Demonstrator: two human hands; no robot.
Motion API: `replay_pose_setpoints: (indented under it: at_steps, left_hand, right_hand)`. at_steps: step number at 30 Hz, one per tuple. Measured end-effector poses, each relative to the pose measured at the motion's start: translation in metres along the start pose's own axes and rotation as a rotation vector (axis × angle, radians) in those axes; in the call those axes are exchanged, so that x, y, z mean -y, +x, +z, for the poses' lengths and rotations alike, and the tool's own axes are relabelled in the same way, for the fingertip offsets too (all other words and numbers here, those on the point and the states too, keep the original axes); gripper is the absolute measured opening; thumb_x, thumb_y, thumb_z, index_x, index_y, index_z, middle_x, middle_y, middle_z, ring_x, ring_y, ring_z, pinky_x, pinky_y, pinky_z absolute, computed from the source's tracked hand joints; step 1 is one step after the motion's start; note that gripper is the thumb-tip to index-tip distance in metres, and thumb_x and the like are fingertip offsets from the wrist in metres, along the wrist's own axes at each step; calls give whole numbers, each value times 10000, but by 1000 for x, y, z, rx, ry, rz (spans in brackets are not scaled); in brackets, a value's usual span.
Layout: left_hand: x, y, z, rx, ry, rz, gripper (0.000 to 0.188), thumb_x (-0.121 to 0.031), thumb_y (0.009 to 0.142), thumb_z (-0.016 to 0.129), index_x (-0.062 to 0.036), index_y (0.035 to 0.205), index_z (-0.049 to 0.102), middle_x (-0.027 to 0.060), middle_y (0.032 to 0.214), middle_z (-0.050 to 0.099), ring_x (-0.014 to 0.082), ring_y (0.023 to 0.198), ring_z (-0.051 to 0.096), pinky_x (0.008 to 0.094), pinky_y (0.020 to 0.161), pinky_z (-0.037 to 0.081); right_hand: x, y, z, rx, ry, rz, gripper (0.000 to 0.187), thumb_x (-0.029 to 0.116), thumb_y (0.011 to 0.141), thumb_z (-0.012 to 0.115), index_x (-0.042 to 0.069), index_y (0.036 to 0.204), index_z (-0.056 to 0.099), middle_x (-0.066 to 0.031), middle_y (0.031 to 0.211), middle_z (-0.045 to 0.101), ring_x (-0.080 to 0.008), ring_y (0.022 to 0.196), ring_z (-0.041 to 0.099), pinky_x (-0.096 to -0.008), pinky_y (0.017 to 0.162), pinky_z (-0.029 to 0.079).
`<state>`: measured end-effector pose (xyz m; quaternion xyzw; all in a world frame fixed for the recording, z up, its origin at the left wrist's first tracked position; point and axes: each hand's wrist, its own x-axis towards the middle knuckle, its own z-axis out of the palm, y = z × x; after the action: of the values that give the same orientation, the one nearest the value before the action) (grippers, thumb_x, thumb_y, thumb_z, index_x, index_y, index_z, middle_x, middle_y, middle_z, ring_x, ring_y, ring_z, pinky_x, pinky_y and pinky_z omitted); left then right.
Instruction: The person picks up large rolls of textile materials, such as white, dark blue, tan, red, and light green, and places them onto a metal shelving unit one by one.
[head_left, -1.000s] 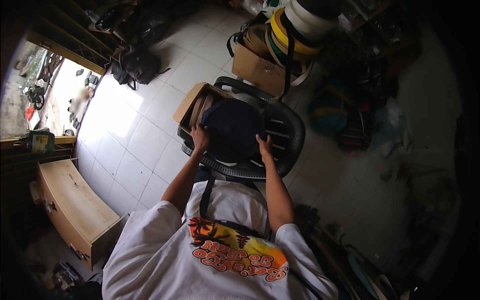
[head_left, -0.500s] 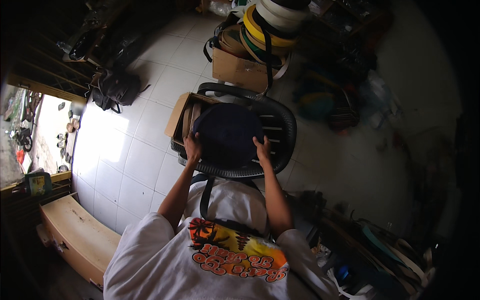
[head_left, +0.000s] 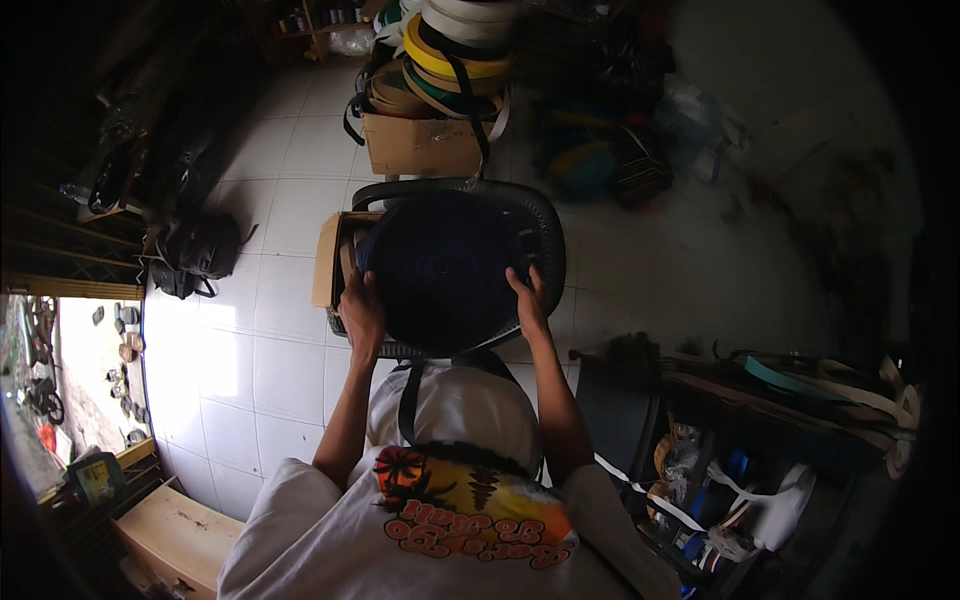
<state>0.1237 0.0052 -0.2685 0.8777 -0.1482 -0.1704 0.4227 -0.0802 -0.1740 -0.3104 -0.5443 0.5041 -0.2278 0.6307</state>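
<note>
Between my two hands is a large, flat, dark navy roll of webbing point(head_left: 442, 270), wound in a disc. My left hand point(head_left: 361, 312) grips its left edge, thumb on top. On the opposite edge is my right hand point(head_left: 530, 298), its thumb also over the rim. The roll is above a black plastic chair point(head_left: 548, 235) and covers most of its seat. An open cardboard box point(head_left: 327, 262) sits at the chair's left side, partly hidden behind the roll. Whether the roll rests on the box or chair, I cannot tell.
Beyond the chair, a cardboard box point(head_left: 420, 146) carries a tall stack of webbing rolls, including a yellow roll point(head_left: 450, 62). A black backpack point(head_left: 198, 252) lies on the tiled floor at left. A wooden cabinet point(head_left: 180, 530) stands near left; a cluttered dark bench point(head_left: 620, 410) stands at right.
My view has shifted, so the surroundings sit further left and the bench at right shows more. The navy roll looks larger and nearer, still between both hands.
</note>
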Motion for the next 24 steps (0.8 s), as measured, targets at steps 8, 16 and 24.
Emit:
replay_pose_setpoints:
  at_steps: [8,16,24]
  left_hand:
    - [-88,-20,-30,39,-125,463,372,-208,954,522,63,1208,550,274,1069,629,375,991,627,384,835,473]
    - [-160,-81,1,388,-86,784,382,-227,974,474,63,1208,561,282,1104,615,386,1016,614,408,856,470]
    - [-214,-220,44,796,-273,1035,472,-319,930,565,109,1128,578,263,974,649,323,879,636,381,833,465]
  right_hand:
    - [6,-49,-32,-293,210,-37,960,564,758,686,-73,1383,332,-240,1425,332,-323,1338,317,-375,1094,257]
    - [32,-177,-104,-727,233,-313,492,340,888,622,-15,1224,555,-132,1120,634,-197,1057,569,-323,933,410]
    - [6,-336,-183,-1293,246,-248,492,312,873,649,-32,1213,560,-173,1094,649,-236,1019,609,-329,911,434]
